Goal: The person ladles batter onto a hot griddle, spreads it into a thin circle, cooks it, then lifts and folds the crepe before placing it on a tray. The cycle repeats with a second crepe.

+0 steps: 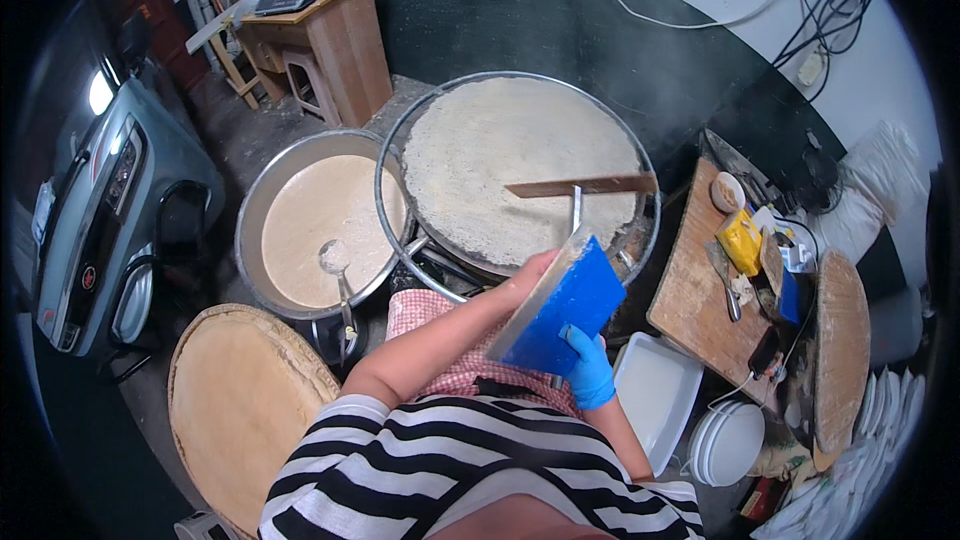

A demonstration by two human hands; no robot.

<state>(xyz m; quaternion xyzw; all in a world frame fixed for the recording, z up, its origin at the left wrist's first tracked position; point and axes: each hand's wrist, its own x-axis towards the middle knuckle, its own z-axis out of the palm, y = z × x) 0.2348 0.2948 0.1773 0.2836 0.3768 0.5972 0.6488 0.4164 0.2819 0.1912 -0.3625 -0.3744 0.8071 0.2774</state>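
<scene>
At left, the pot [252, 230] and the metal ring [378, 185] overlapped in view, no gap showing. The bare left hand [528, 278] bent behind the blue board [565, 310], fingers hidden, its grip impossible to tell. The wooden spreader [560, 187] crossed the right side of the griddle [636, 230], leaving open room leftward. The gloved right hand [590, 370] clasped the blue board; a narrow gap separated ring from wooden table [690, 260].

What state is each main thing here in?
Large round dark griddle: mostly covered with pale batter.
Round silver metal pot: uncovered, partly filled with beige batter.
Long-handled metal ladle: bowl partly in beige batter.
Brown wooden bar spreader: over the griddle, contact unclear.
Blue rectangular scraper: tilted, in blue-gloved right hand.
White rectangular plastic tub: uncovered.
</scene>
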